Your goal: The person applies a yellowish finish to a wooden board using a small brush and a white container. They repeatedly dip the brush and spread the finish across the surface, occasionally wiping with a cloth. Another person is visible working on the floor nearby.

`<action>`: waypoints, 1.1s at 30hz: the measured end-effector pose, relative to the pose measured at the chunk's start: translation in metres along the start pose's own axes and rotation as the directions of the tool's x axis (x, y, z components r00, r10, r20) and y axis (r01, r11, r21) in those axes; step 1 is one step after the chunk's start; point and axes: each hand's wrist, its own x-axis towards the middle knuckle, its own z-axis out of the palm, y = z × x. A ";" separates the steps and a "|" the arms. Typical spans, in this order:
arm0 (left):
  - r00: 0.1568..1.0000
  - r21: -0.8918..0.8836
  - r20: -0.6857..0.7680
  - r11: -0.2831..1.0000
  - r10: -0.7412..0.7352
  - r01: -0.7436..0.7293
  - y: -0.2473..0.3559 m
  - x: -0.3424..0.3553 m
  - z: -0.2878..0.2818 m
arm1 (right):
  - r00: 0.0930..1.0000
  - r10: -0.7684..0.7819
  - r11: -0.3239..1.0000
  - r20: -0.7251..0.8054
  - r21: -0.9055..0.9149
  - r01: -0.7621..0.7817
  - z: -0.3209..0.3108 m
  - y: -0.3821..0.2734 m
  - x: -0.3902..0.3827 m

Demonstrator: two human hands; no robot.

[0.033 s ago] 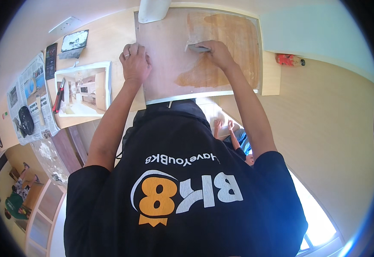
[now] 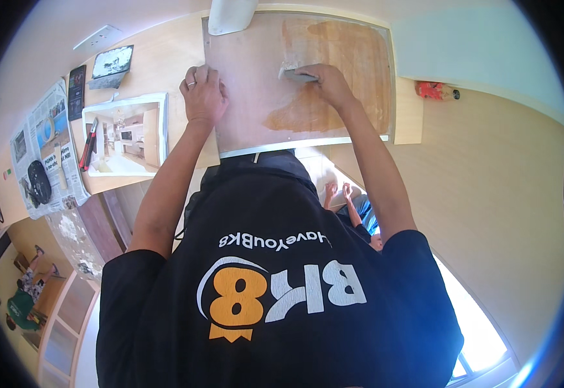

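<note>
My right hand (image 2: 329, 83) is closed around a grey flat scraper (image 2: 302, 75), its edge on the panel (image 2: 246, 90). Whitish residue (image 2: 286, 68) gathers at the blade. The panel's left part looks dull pinkish grey; its right part shows an orange-brown patch (image 2: 362, 71) with ragged borders. At the panel's left edge rests my left hand (image 2: 204, 96), fingers curled and a ring on one. Nothing sticks out of it. Beside it on the wooden top lies a printed room picture (image 2: 127, 139) with a red-and-black utility knife (image 2: 89, 145) across its left side.
A white object (image 2: 231, 16) overhangs the panel's far edge. Leftward are a phone (image 2: 77, 92), a small dark-and-white card (image 2: 112, 61), newspaper (image 2: 62, 123) with a tape roll (image 2: 48, 129), and a black mouse-like object (image 2: 39, 182). A red-wrapped bottle (image 2: 436, 90) lies right. Other people appear below and lower left.
The scraper and my right hand have shifted very slightly, the blade tilting a little. My left hand has stayed put.
</note>
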 end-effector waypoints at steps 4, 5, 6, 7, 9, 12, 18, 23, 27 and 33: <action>1.000 -0.004 0.005 1.000 -0.006 0.006 0.000 0.000 0.000 | 1.000 -0.014 0.999 0.010 -0.041 0.014 0.003 -0.005 -0.021; 0.999 -0.001 0.030 1.000 -0.018 0.018 0.000 0.001 0.000 | 0.999 -0.044 0.997 -0.001 -0.058 0.044 0.004 -0.006 -0.027; 1.000 -0.006 0.003 1.000 -0.004 0.004 0.000 0.000 -0.001 | 0.998 -0.068 0.994 -0.002 -0.087 0.067 0.006 -0.007 -0.032; 1.000 -0.009 -0.009 1.000 -0.001 0.000 -0.001 0.006 0.001 | 0.997 -0.078 0.994 -0.009 -0.074 0.077 0.005 -0.005 -0.032; 1.000 -0.008 0.000 1.000 -0.002 0.002 -0.001 0.007 0.001 | 0.997 -0.073 0.996 0.017 -0.052 0.074 0.006 -0.007 -0.041; 1.000 0.000 0.007 1.000 -0.006 0.006 -0.001 0.008 -0.001 | 0.988 -0.043 0.995 0.145 -0.084 0.056 0.005 -0.010 -0.056; 0.999 0.008 0.040 1.000 -0.028 0.028 0.002 0.008 -0.001 | 0.824 0.429 0.903 -0.371 0.171 -0.394 -0.024 0.013 -0.050; 1.000 -0.005 0.012 1.000 -0.024 0.024 0.002 0.008 0.000 | 0.765 0.396 0.904 -0.508 0.067 -0.423 -0.013 0.029 -0.019; 1.000 -0.002 0.008 1.000 -0.024 0.024 0.001 0.007 0.000 | 0.776 0.331 0.915 -0.537 -0.016 -0.402 0.015 0.014 -0.003; 0.999 0.024 0.040 0.999 -0.030 0.029 0.001 0.007 -0.001 | 0.926 0.238 0.919 -0.292 -0.240 -0.312 0.057 -0.037 0.009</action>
